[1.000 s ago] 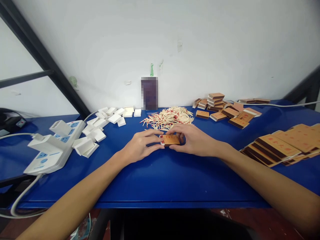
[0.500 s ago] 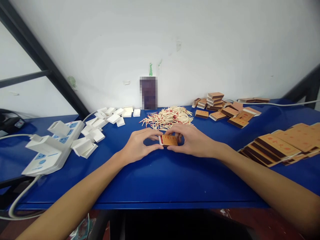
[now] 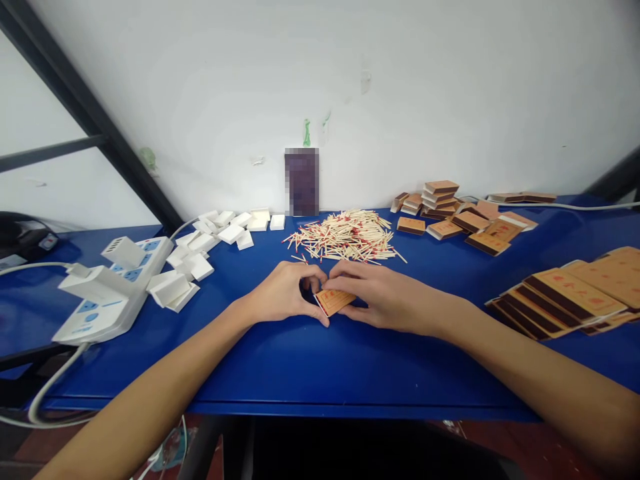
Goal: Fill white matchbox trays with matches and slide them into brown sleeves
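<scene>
Holding a tilted, printed cardboard matchbox (image 3: 334,302) toward six o'clock from centre, between half-curled left hand (image 3: 284,293) and pinching right hand (image 3: 385,293); facing slender, red-tipped wooden matches (image 3: 350,237) heaped at twelve, smooth white trays (image 3: 231,233) at ten.

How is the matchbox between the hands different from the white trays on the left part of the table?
Colour: the matchbox is orange-brown with printing on top, while the white trays are plain. Place: the matchbox is gripped by the right hand, whereas the white trays lie on the blue table. Arrangement: the matchbox is held singly; the white trays form a loose, overlapping group. Both are rectangular and box-shaped.
</scene>
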{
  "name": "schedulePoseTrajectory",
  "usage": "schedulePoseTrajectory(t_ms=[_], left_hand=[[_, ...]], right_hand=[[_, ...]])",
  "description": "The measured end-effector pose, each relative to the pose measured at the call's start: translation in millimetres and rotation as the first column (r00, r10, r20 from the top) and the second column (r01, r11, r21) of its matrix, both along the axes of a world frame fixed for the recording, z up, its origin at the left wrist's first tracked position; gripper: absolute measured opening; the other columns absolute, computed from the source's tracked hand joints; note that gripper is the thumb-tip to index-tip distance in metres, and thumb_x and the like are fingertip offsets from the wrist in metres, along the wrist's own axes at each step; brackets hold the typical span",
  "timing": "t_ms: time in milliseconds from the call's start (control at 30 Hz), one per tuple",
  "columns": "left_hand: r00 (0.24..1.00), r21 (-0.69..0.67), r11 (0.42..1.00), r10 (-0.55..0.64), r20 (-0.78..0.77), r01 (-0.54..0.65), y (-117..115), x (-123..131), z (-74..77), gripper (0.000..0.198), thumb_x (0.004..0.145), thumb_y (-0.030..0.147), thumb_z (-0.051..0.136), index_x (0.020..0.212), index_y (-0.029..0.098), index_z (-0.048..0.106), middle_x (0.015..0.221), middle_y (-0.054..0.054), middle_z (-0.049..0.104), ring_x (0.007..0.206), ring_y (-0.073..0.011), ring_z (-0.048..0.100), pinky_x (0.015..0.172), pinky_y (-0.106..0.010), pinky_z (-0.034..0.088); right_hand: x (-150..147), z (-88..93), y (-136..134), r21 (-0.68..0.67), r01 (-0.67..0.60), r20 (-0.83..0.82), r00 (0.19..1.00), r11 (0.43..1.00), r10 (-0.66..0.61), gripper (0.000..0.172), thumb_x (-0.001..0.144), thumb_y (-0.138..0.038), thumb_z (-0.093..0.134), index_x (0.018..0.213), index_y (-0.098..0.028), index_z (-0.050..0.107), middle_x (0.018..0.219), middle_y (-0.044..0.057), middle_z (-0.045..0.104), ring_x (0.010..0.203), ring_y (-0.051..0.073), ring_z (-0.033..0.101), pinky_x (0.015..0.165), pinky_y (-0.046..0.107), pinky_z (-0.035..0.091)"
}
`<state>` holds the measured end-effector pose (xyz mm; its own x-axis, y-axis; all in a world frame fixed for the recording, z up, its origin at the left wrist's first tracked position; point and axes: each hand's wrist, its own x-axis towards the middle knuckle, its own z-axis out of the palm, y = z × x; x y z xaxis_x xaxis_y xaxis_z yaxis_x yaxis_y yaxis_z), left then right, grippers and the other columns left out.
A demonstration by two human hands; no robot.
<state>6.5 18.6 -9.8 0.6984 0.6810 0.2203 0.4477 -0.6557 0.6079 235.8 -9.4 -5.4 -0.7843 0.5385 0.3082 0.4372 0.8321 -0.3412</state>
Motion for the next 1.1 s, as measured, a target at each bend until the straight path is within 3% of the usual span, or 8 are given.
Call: schedulePoseTrajectory(t_ms=[167, 300, 633, 867, 1100], left_hand=[[0.999, -0.207, 0.978, -0.034, 0.034, 0.041, 4, -5, 0.3, 0.045, 0.058, 0.051, 0.086, 0.086, 0.018, 0.073, 0.068, 0.004, 0.058, 0.062, -0.0097, 0.047, 0.057, -0.021, 0.038], [0.999, -0.266, 0.963, -0.029, 0.03, 0.036, 6, -7, -0.3, 0.04, 0.062, 0.048, 0.085, 0.085, 0.018, 0.075, 0.069, 0.003, 0.058, 0.063, -0.0097, 0.047, 0.057, -0.021, 0.038], [0.996, -0.262, 0.963, -0.05, 0.072, 0.068, 6, -7, -3.1, 0.036, 0.061, 0.045, 0.086, 0.077, 0.016, 0.072, 0.067, 0.003, 0.059, 0.063, -0.0097, 0.049, 0.059, -0.021, 0.042], [0.997, -0.317, 0.947, -0.029, 0.077, 0.052, 9, -7, -2.3, 0.037, 0.067, 0.045, 0.083, 0.087, 0.016, 0.071, 0.069, 0.003, 0.061, 0.063, -0.0096, 0.051, 0.058, -0.021, 0.04], [0.995, -0.34, 0.94, 0.002, 0.103, 0.033, 10, -7, -4.9, 0.036, 0.067, 0.046, 0.083, 0.079, 0.015, 0.069, 0.064, 0.004, 0.059, 0.056, -0.008, 0.048, 0.052, -0.02, 0.036]], right_hand=[[1, 2.8, 0, 0.09, -0.003, 0.024, 1.0, 0.996, 0.001, 0.03, 0.09, -0.021, 0.059, 0.12, -0.022, 0.061, 0.116, 0.01, 0.063, 0.101, 0.022, 0.062, 0.086, 0.037, 0.05], [0, 1.9, 1, 0.18, -0.009, 0.027, 1.0, 0.984, 0.004, 0.028, 0.089, -0.024, 0.062, 0.116, -0.019, 0.063, 0.112, 0.011, 0.066, 0.1, 0.025, 0.061, 0.088, 0.042, 0.049], [-4, -2.2, -2, 0.104, -0.05, 0.012, 0.999, 0.993, 0.049, 0.03, 0.088, -0.02, 0.06, 0.118, -0.019, 0.06, 0.114, 0.011, 0.064, 0.102, 0.023, 0.061, 0.086, 0.038, 0.051], [-6, -7.9, 0, -0.005, 0.059, -0.078, 0.995, 0.998, -0.059, 0.036, 0.087, -0.015, 0.059, 0.122, -0.022, 0.058, 0.118, 0.009, 0.058, 0.104, 0.021, 0.059, 0.089, 0.035, 0.051], [-11, -8.5, -2, -0.031, 0.063, -0.113, 0.991, 0.998, -0.066, 0.036, 0.086, -0.01, 0.055, 0.12, -0.021, 0.059, 0.122, 0.01, 0.057, 0.103, 0.02, 0.061, 0.086, 0.034, 0.053]])
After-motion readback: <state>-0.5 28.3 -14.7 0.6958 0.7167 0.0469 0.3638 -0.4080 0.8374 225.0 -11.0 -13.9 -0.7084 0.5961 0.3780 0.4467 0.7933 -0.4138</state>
